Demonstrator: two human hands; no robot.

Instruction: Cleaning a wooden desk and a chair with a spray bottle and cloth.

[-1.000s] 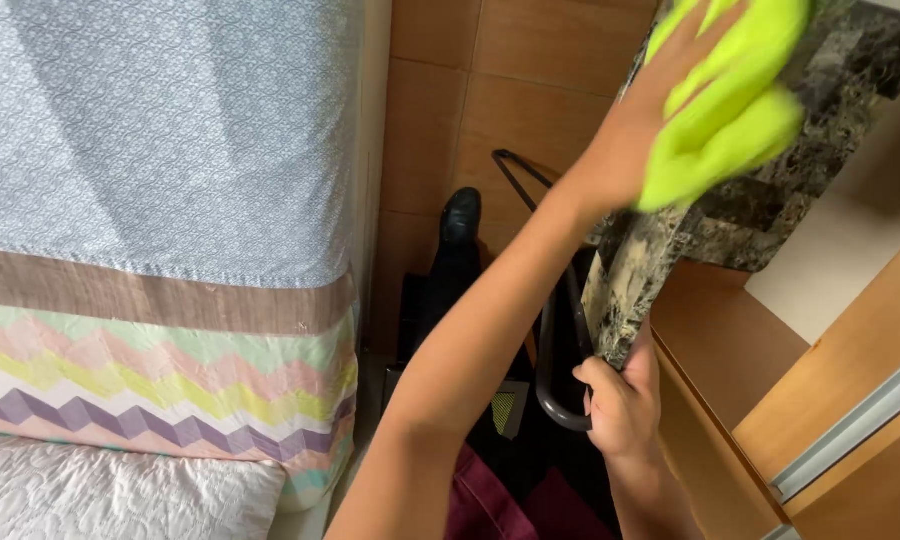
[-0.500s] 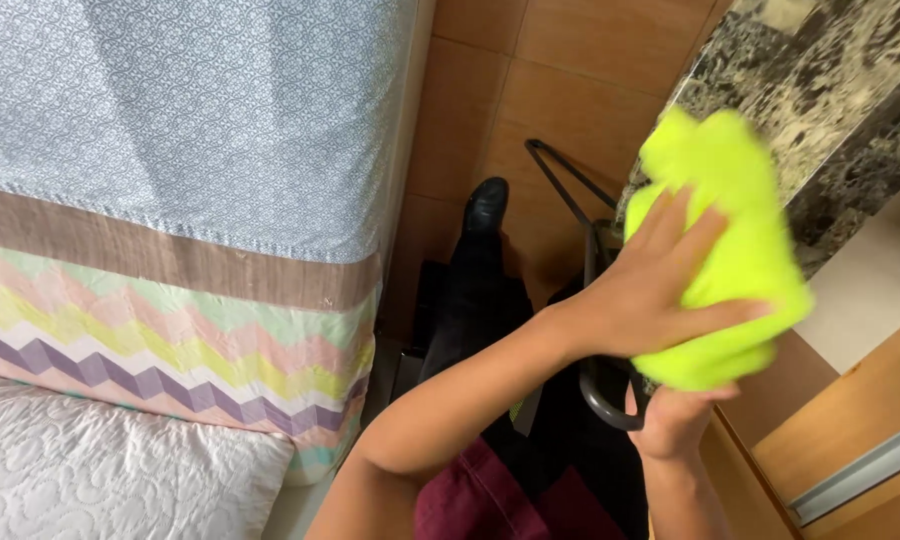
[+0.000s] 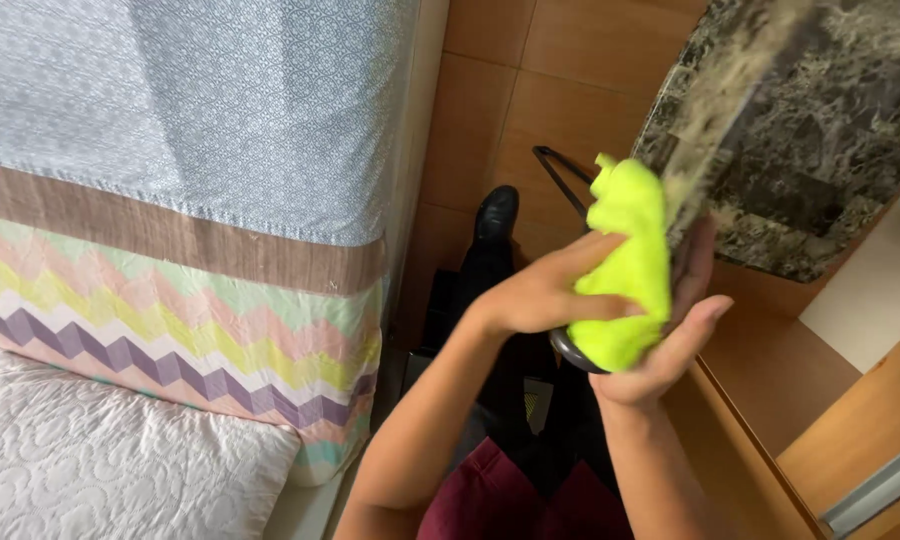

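Note:
My left hand is shut on a bright yellow-green cloth and presses it against the near corner of a dark marble top. My right hand lies just below and behind the cloth, palm up with its fingers stretched along the marble's edge, and grips nothing. A dark curved rim shows under the cloth. The marble edge beside the cloth is motion-blurred.
A bed with a blue patterned cover and a zigzag striped band fills the left, with a white quilted pillow below. A black shoe and thin black metal bar are on the wooden floor. A wooden cabinet is under the marble.
My left hand has drawn the cloth down from the top of the marble to its near corner. My right hand has let go of the edge and spread open under the cloth.

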